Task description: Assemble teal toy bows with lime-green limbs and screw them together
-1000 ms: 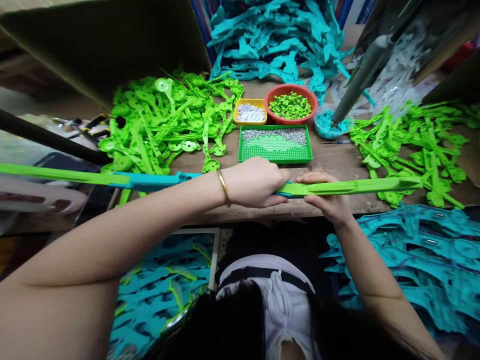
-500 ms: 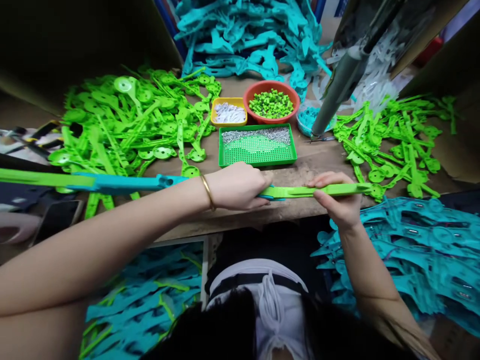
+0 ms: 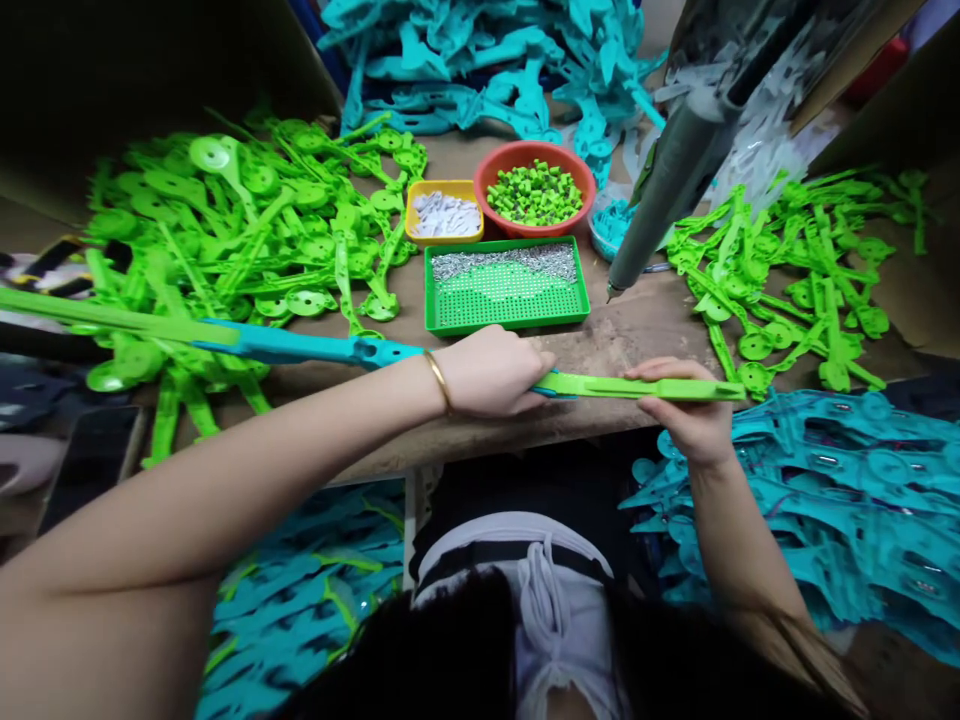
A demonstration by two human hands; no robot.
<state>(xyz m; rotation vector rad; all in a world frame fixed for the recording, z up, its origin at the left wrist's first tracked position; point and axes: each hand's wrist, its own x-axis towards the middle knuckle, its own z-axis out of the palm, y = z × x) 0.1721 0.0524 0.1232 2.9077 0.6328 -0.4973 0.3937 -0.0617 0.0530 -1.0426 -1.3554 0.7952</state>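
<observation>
A long plastic piece that looks like a toy bow [image 3: 300, 345] lies across my front, seen edge-on, with a teal middle and a green arm at either end. My left hand [image 3: 499, 370] is closed in a fist round it, near where the teal meets the right-hand green arm [image 3: 600, 387]. That fist hides the joint in part. Further right, my right hand [image 3: 686, 410] pinches the same green arm near its tip, thumb below and fingers above. The left end of the piece runs out of view.
Green arms [image 3: 225, 230] are heaped at left, more green arms [image 3: 795, 290] at right. A green tray [image 3: 510, 315] of small metal parts, a yellow tray [image 3: 446, 237] and a red bowl [image 3: 487, 210] stand behind my hands. An electric screwdriver [image 3: 664, 190] hangs at right. Teal parts [image 3: 840, 480] are piled lower right.
The bow has shifted slightly right and tilted, its left end now higher relative to the right. Both hands keep their hold, and the whole view has moved a little.
</observation>
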